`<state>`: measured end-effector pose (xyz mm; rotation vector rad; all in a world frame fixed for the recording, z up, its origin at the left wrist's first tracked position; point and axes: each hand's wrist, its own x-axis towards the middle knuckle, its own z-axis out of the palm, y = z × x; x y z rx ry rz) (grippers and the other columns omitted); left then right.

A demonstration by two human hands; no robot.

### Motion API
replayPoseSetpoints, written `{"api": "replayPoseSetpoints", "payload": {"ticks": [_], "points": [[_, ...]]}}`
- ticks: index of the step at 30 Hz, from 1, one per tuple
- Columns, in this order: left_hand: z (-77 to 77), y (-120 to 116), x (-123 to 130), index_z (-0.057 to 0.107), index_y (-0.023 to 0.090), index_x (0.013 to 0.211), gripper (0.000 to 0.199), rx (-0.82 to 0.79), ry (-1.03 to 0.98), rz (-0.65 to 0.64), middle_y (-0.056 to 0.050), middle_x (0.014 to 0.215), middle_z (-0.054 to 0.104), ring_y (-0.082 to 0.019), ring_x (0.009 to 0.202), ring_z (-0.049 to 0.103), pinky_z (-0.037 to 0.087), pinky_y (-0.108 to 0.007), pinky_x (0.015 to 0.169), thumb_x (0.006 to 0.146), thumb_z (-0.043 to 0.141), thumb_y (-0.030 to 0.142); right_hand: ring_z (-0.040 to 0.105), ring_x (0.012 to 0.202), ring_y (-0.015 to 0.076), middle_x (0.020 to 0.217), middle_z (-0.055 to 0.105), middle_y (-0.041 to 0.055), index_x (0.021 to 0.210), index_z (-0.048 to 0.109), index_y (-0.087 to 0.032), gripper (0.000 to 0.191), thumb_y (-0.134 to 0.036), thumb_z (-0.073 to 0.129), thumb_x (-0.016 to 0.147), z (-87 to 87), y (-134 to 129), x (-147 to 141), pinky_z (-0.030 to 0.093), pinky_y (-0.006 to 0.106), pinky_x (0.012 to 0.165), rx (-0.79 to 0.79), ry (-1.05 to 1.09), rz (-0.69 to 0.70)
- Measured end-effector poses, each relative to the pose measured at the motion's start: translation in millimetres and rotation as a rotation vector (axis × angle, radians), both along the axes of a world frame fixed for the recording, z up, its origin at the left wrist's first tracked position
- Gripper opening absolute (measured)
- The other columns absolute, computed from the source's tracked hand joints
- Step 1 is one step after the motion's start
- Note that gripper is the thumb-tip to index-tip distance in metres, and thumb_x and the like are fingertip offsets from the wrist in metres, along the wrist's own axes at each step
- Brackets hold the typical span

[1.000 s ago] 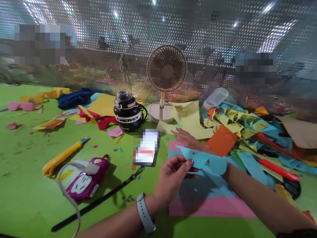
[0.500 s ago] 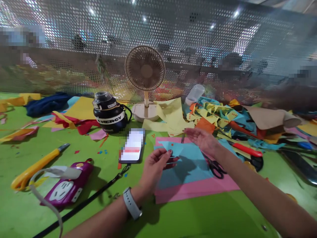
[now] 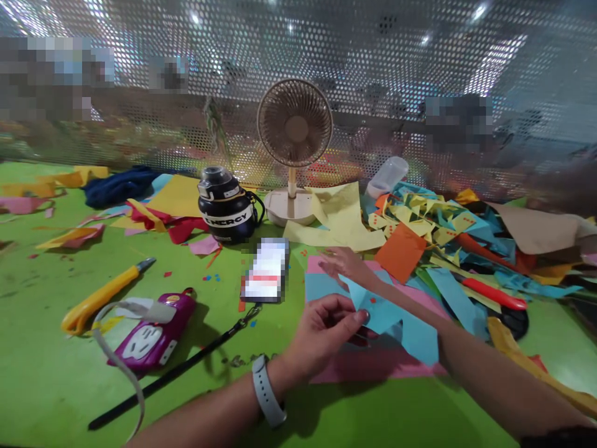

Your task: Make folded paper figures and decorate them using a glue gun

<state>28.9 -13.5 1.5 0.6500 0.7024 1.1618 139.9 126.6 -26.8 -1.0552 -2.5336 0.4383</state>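
My left hand (image 3: 333, 326) pinches a cut piece of light blue paper (image 3: 420, 341) between thumb and fingers. The piece has angled edges and a small red dot, and it is raised above the stacked sheets. My right hand (image 3: 347, 266) reaches across behind it with fingers apart and nothing visible in them. Beneath both hands lie a blue sheet (image 3: 318, 287) and a larger pink sheet (image 3: 377, 367) on the green table. The held paper and my right forearm cover part of these sheets.
A phone (image 3: 267, 270), a black bottle (image 3: 228, 211) and a fan (image 3: 295, 127) stand or lie ahead. Paper scraps (image 3: 420, 218) heap up at the right, near a red-and-black handle (image 3: 494, 294). At left are a yellow-handled tool (image 3: 107, 297) and a purple device (image 3: 153, 333) with a cable.
The view has swung slightly left. My left hand has shifted right with the blue paper, which now shows more of its length. My right hand has drawn leftward, and the black scissors are no longer visible.
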Motion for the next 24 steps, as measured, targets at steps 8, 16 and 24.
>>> {"api": "replayPoseSetpoints", "payload": {"ticks": [8, 16, 24], "points": [[-2.2, 4, -1, 0.061, 0.014, 0.073, 0.036, -0.016, -0.047, 0.037, 0.0, 0.059, 0.068, -0.014, 0.057, 0.068, 0.055, -0.023, 0.055, 0.06, 0.085, 0.038, 0.038, 0.133, 0.0321, 0.147, 0.041, 0.0129, 0.133, 0.055, -0.023, 0.056, -0.057, 0.037, 0.093, -6.2, 17, -40, 0.033, 0.046, 0.107, 0.179, -0.326, -0.01], [-5.5, 7, -1, 0.061, 0.014, 0.073, 0.036, -0.023, -0.059, 0.077, 0.0, 0.06, 0.067, -0.013, 0.056, 0.068, 0.055, -0.023, 0.055, 0.061, 0.085, 0.038, 0.032, 0.137, 0.0326, 0.145, 0.043, 0.0147, 0.127, 0.06, -0.019, 0.058, -0.059, 0.037, 0.091, -5.3, 25, -45, 0.028, 0.049, 0.109, 0.346, -0.39, 0.118], [-4.4, 7, -2, 0.059, 0.015, 0.072, 0.037, -0.002, -0.026, 0.082, 0.002, 0.059, 0.064, -0.016, 0.058, 0.069, 0.055, -0.025, 0.056, 0.061, 0.084, 0.039, 0.035, 0.137, 0.0276, 0.146, 0.044, 0.006, 0.129, 0.059, -0.027, 0.047, -0.048, 0.03, 0.098, -13.7, 38, -31, 0.033, 0.048, 0.109, 0.101, -0.127, 0.007]]}}
